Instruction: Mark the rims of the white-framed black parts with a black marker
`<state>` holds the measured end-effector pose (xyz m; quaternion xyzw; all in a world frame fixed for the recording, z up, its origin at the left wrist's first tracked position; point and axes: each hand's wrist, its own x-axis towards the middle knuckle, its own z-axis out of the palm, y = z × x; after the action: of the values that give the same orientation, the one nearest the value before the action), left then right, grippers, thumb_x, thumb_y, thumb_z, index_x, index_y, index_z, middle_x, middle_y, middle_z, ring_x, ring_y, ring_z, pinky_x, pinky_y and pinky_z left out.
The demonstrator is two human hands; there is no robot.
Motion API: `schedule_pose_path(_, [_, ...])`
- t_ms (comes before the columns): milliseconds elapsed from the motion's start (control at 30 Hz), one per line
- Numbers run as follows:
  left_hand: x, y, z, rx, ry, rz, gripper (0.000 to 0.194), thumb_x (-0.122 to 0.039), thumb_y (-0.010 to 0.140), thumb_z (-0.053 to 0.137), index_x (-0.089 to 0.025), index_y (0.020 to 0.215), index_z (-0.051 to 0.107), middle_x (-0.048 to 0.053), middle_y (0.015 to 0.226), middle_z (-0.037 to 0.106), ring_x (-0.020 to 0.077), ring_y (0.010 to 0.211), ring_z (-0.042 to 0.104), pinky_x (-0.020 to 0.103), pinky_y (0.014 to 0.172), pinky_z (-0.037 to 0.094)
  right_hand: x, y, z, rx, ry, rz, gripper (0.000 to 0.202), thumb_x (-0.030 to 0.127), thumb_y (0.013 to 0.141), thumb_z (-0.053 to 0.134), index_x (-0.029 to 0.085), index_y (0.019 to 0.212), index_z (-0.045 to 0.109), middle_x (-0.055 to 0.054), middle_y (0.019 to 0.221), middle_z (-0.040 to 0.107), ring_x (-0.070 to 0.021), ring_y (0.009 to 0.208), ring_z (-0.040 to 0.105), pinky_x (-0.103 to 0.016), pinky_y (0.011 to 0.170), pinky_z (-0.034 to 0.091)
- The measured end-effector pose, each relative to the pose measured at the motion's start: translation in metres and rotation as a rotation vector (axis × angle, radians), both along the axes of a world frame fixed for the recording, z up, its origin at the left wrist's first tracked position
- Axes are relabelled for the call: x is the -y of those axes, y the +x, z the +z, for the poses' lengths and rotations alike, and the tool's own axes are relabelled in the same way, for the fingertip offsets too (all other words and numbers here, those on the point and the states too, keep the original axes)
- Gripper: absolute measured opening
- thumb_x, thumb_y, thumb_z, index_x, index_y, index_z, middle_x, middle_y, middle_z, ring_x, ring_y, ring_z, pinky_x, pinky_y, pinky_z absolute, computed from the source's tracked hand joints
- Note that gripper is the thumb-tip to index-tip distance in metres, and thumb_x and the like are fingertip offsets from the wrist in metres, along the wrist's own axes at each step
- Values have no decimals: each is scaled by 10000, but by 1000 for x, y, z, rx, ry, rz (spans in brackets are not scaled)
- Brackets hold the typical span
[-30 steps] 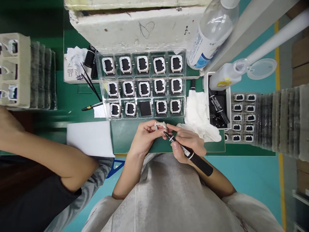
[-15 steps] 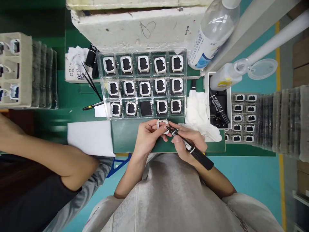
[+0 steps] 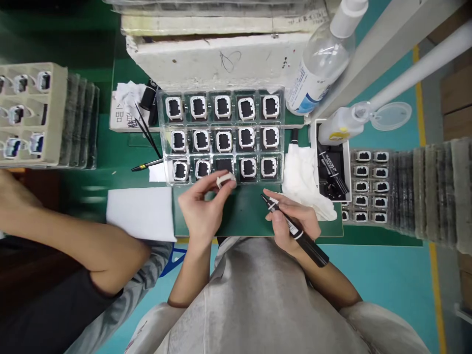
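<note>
Between the thumb and fingers of my left hand (image 3: 204,209) is a small white frame (image 3: 226,180), tilted, at the front edge of a clear plastic tray (image 3: 236,123). Similar white frames with dark centres sit in the tray's compartments. The front-row middle compartment, just beyond the held frame, shows a dark insert (image 3: 224,164) with no white frame on it. My right hand (image 3: 295,223) holds a black marker (image 3: 304,242), its tip uncovered and pointing up and left over the green table (image 3: 250,211).
A white cloth (image 3: 304,179) and a box of markers (image 3: 351,172) lie right of the tray. Bottles (image 3: 313,78) stand behind them. White foam (image 3: 140,212), tweezers (image 3: 147,132) and a person's arm (image 3: 92,236) are on the left. Stacked trays (image 3: 424,189) stand far right.
My left hand has moved left and away from my right hand, carrying the white frame to the tray's front edge. The marker tip is now apart from the frame. The view has shifted slightly.
</note>
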<state>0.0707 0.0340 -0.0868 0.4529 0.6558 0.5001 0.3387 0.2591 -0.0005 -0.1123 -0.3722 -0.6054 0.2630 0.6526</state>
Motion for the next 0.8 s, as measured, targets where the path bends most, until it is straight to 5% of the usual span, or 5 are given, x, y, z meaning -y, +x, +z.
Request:
schedule_pose_path(133, [-22,-13,-10,-244,-4,42,411,-300,867,916,-213,1255,808,29,951,827,167,779,730,302,780,589,0,-1,-1,16,15,21,91,182,1189,675,224,1248,619,1,839,692,-265,775,761,-625,946,738])
schedule_pose_path(300, [-31,-10,-20,-290,51,-28,497,-261,866,900,-194,1327,729,60,1100,812,174,840,747,302,795,634,-2,-1,2,24,5,25,98,175,1182,667,223,1251,616,7,848,684,-219,693,702,-616,952,736])
schedule_pose_path(467, [-27,-6,-21,-269,112,35,417,-240,821,928,-184,1162,696,26,1014,777,152,828,738,251,730,613,-2,-2,4,54,37,5,95,153,1165,677,198,1226,621,-5,837,683,-227,686,704,-567,894,752])
schedule_pose_path(633, [-26,-13,-19,-210,51,-37,276,-284,843,925,-184,1021,738,12,906,765,154,804,745,260,769,621,-2,-3,3,36,52,-1,139,116,1139,685,184,1250,638,-20,863,692,-213,658,666,-596,895,749])
schedule_pose_path(800, [-23,-18,-17,-458,92,-87,163,-283,971,833,-186,1102,835,66,1101,827,202,862,777,366,880,623,-2,-2,2,53,95,-3,169,88,1124,680,173,1265,643,-25,848,691,-188,616,606,-547,835,751])
